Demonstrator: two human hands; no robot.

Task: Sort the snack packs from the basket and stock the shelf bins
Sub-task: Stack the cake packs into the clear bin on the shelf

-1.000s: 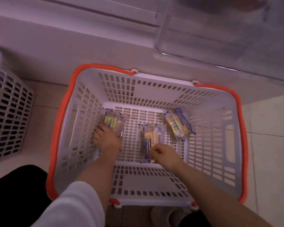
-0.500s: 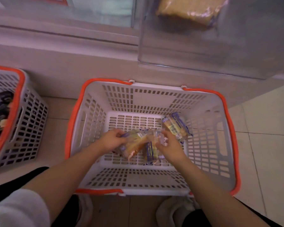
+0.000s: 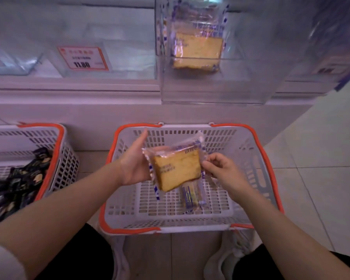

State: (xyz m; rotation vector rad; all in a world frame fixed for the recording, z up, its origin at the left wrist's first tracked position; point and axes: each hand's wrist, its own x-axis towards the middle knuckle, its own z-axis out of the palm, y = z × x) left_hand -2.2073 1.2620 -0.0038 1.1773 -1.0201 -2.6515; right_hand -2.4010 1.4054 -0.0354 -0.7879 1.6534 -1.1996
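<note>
Left hand: the left hand (image 3: 132, 167) is raised over the white slotted plastic basket with an orange rim (image 3: 268, 168); its thumb points up and away, and its fingers go behind the clear-wrapped yellow cake slice pack (image 3: 176, 170), holding it from the left edge.
Right hand: the right hand (image 3: 223, 171) has its fingers (image 3: 206, 165) curled, pinching the right edge of the same pack's wrapper.
Held pack: it hangs in the air between both hands, above the basket, its flat face turned up toward the camera, with blue print along the wrapper edges.
Basket contents: a second clear-wrapped cake pack with blue print (image 3: 190, 196) lies on the basket floor, just below the held one and partly hidden by it.
Shelf bin: a clear plastic shelf bin (image 3: 210, 91) stands above the basket; one similar yellow cake slice pack in the bin (image 3: 197, 50) is inside it.
Left bin: a neighbouring clear bin carries a red-bordered price tag (image 3: 82, 58).
Second basket: another white basket with an orange rim (image 3: 58, 150) sits to the left on the tiled floor (image 3: 321, 158), holding dark black snack packets (image 3: 18, 178).
</note>
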